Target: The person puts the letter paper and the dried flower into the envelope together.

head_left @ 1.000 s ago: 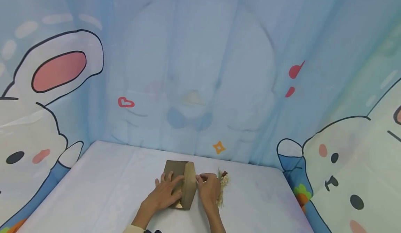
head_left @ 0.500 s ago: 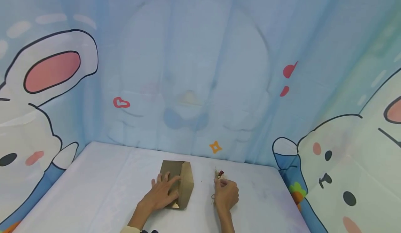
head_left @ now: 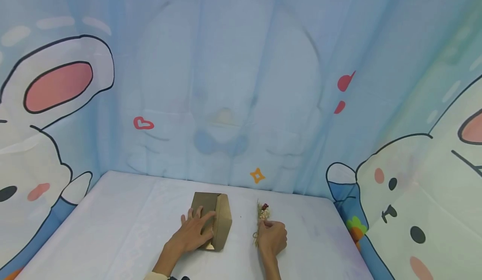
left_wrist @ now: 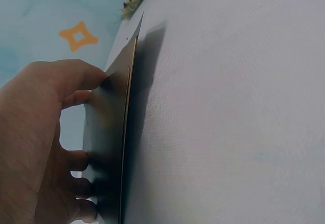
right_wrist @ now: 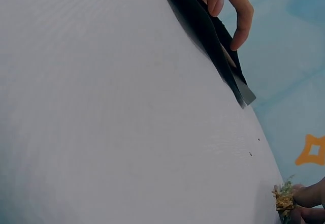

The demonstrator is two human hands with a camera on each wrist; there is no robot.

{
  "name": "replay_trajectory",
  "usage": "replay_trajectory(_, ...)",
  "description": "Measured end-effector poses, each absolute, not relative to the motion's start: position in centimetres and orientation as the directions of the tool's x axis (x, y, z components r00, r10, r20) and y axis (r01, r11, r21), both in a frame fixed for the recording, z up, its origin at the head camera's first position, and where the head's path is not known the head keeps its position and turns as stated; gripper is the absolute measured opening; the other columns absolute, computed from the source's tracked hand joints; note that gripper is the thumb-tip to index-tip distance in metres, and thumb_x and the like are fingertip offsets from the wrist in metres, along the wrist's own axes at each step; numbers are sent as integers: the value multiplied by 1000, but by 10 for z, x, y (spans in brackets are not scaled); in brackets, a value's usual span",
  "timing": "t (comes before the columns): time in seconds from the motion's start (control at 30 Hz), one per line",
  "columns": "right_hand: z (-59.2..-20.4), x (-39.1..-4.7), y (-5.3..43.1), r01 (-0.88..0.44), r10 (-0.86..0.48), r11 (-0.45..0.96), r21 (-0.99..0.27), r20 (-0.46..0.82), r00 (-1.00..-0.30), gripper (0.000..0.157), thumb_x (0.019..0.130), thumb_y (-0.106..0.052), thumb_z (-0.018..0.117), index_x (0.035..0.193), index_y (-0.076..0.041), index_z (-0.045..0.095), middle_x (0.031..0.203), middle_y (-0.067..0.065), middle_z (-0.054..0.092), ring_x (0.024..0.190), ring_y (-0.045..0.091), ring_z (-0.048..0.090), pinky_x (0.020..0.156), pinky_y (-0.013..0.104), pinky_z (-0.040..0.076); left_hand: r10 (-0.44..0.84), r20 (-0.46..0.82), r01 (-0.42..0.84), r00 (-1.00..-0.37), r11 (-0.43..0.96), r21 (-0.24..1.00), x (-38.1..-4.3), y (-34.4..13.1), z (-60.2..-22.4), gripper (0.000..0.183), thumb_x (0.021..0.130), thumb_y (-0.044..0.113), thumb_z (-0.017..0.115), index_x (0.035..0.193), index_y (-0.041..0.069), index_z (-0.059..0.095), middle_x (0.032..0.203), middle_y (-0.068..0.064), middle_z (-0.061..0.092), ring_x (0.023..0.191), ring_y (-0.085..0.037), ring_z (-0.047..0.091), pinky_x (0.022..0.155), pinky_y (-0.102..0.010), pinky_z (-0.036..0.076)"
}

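Observation:
A dark gold-brown envelope [head_left: 225, 221] lies on the white table with its flap lifted on the right side. My left hand [head_left: 191, 232] rests on it with fingers spread; in the left wrist view its fingertips [left_wrist: 99, 76] touch the envelope's surface [left_wrist: 114, 132]. To the right, my right hand [head_left: 273, 236] pinches a small bunch of dried flowers [head_left: 264, 213], with pale and dark red heads and a tied stem. In the right wrist view the bunch [right_wrist: 285, 198] shows between thumb and fingers at the lower right corner.
The white-covered table [head_left: 135, 221] spreads around both hands. A blue curtain [head_left: 226, 83] with printed cartoon rabbits stands behind it and at both sides. Tiny dark specks [right_wrist: 250, 154] lie on the cloth between envelope and flowers.
My right hand has left the envelope's flap edge and moved right to the dried flower bunch, which it now pinches. The left hand has stayed on the envelope.

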State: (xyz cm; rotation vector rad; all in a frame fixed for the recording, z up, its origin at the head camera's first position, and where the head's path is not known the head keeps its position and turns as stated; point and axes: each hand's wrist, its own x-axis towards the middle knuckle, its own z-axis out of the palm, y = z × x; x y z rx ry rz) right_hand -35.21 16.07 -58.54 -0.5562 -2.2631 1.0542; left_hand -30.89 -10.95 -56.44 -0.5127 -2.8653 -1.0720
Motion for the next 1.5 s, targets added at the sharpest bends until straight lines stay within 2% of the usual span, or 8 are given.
replay_trajectory(0.17,-585,-353,161,131,588,595,-793,317,-744,13,86,-10,87,86,2,84,76,19,80,64,34,74,61,51,53,298,145,320,-943,703,635,-310,-109,-564,60,103,36,62,160,20,50,169,-40,34,152,-78,23,114,-94,17)
replay_trajectory(0.47,-577,-354,159,85,562,576,-813,318,-763,11,87,-8,87,84,3,83,74,18,78,61,29,69,60,40,46,297,147,320,-944,705,633,-311,-110,-563,59,105,36,62,160,19,51,168,-41,35,152,-79,23,114,-95,17)
replay_trajectory(0.73,-575,-353,155,79,568,565,-822,317,-760,13,87,-10,89,81,0,83,73,15,76,63,28,68,60,40,45,287,134,305,-949,715,629,-309,-112,-560,62,102,36,60,160,18,50,168,-43,34,151,-79,21,114,-95,16)
replay_trajectory(1.0,-570,-350,141,-6,518,565,-825,359,-776,12,87,-8,88,77,-1,83,67,11,74,58,21,62,57,37,42,287,140,306,-948,694,652,-307,-112,-562,62,100,34,61,159,17,51,167,-43,34,151,-80,21,113,-96,15)
replay_trajectory(1.5,-562,-353,116,-39,471,547,-836,346,-811,12,84,-8,91,76,-4,84,66,9,75,53,15,61,56,39,51,296,140,312,-945,685,658,-309,-109,-560,61,101,34,62,159,19,50,167,-43,35,152,-79,22,114,-95,15)
